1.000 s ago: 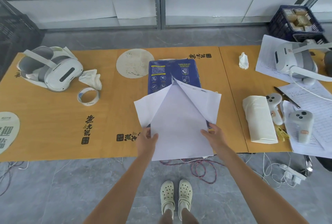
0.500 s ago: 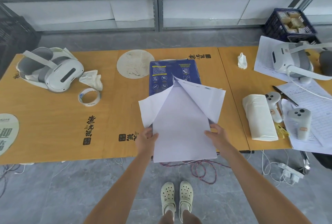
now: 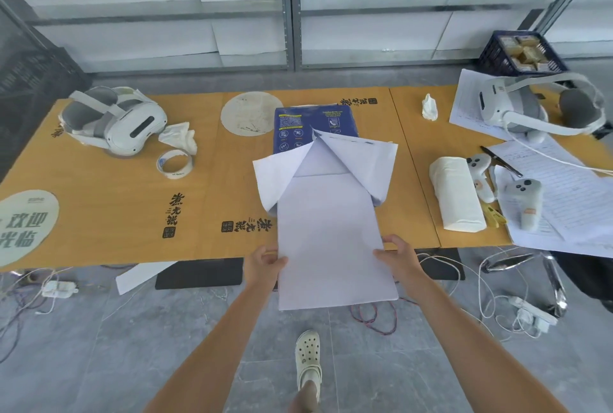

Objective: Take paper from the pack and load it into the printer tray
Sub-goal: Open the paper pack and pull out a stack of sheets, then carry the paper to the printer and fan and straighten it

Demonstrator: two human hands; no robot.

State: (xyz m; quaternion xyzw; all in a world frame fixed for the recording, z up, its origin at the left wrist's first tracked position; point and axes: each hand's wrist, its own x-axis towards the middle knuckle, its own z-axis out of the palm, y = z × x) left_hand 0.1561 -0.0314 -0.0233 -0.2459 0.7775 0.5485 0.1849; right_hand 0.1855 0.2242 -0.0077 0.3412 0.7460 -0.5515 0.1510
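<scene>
Bright, even daylight fills the scene with only faint shadows, the middle looks sharp, and the wide-angle lens bends the table [image 3: 116,213] edges and wall lines toward the corners.

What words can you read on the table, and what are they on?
"煮光锅": printed black on the table, three times.
"欢迎光临": round sticker, seen upside down.
Blue paper pack: print too small.
Tape roll: lettering blurred.
Sheets on the right: unreadable.

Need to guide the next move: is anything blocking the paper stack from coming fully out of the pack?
Nothing visible does. Both hands, left and right, grip the paper stack; the blue pack's opened flaps lie folded aside. No printer tray is in view.
</scene>
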